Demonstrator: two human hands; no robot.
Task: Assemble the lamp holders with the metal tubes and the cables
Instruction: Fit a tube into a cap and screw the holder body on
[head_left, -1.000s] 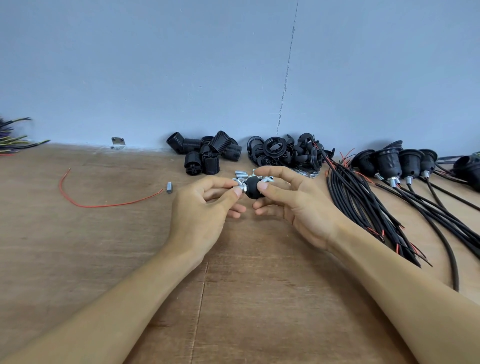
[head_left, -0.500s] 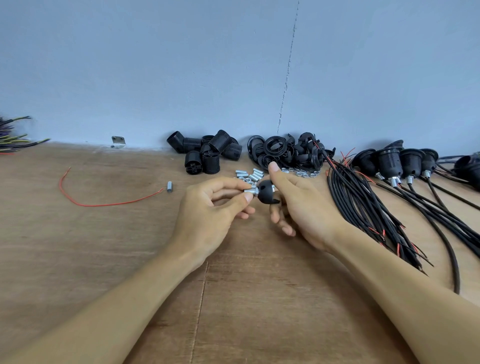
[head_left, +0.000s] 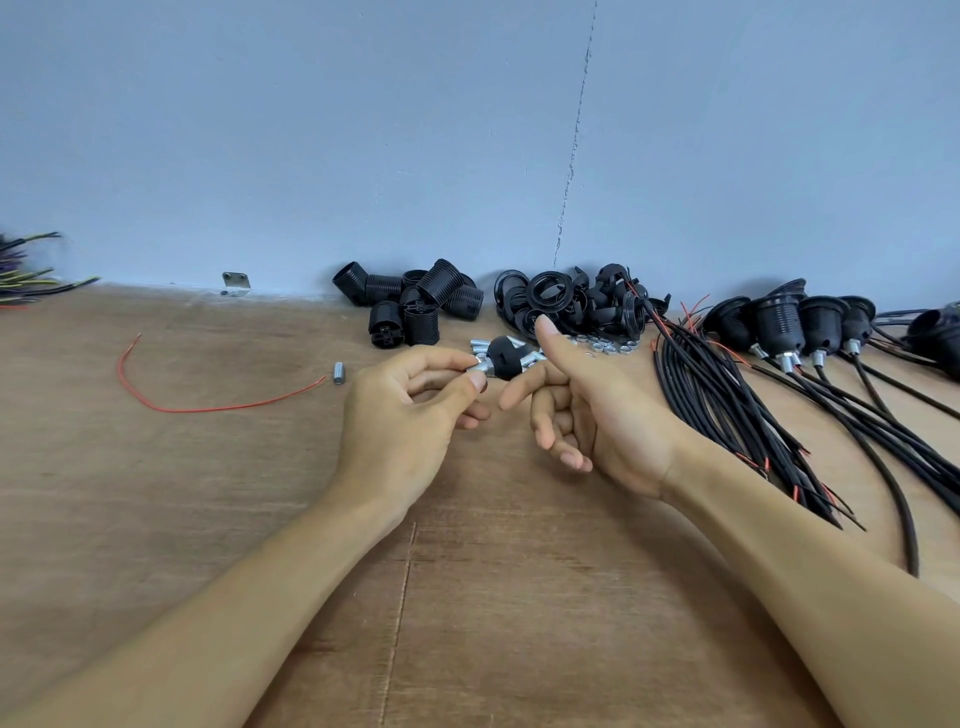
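My left hand (head_left: 410, 415) pinches a short metal tube (head_left: 479, 367) between thumb and forefinger. The tube sticks into a black lamp holder cap (head_left: 508, 357), held just above the wooden table (head_left: 493, 571). My right hand (head_left: 587, 410) has its thumb straight up against the cap's right side and its index finger under the cap; the other fingers hang loosely curled. Behind the cap lie several loose metal tubes (head_left: 519, 341). A bundle of black cables (head_left: 727, 395) with red ends lies to the right.
Threaded black holder bodies (head_left: 410, 306) and black rings (head_left: 571, 304) are piled by the wall, with small nuts (head_left: 608, 347) in front. Holders with tubes and cables fitted (head_left: 779, 327) lie at the far right. A red wire (head_left: 208, 408) and a loose tube (head_left: 338, 372) lie left.
My right thumb has slid off the top of the cap to its right side and my right fingers have uncurled. The cap has turned on the tube. My left hand keeps its pinch.
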